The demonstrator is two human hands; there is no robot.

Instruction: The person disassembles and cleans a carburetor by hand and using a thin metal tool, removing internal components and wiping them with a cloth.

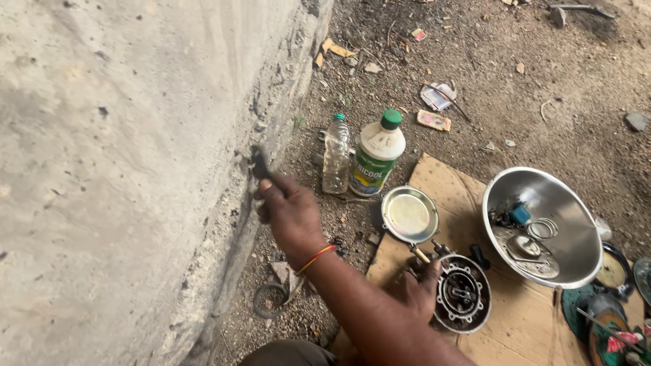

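1. Head view, the raised hand: the left hand (290, 213), a red-and-yellow thread band (315, 258) at its wrist, is closed around a small dark tool (258, 163) whose tip is at the rough concrete wall (122, 169).
2. Head view, the lower hand: the right hand (419, 288) rests on the rim of a round dark metal housing (462, 293), its fingers curled over the edge; how firm the grip is cannot be told. The housing sits on a flattened cardboard sheet (515, 318) laid over bare dirt ground (515, 102).
3. Head view, on the cardboard: a shallow round metal lid (409, 215) lies just beyond the housing. A large steel bowl (542, 227) to the right holds small parts, among them wire rings and a blue piece.
4. Head view, by the wall: a clear plastic bottle (336, 154) and a white bottle with a green cap (376, 154) stand side by side on the dirt. A dark rubber ring (270, 300) lies at the foot of the wall.
5. Head view, surroundings: paper scraps and litter (434, 108) lie scattered farther off, and more tools and parts crowd the right edge.
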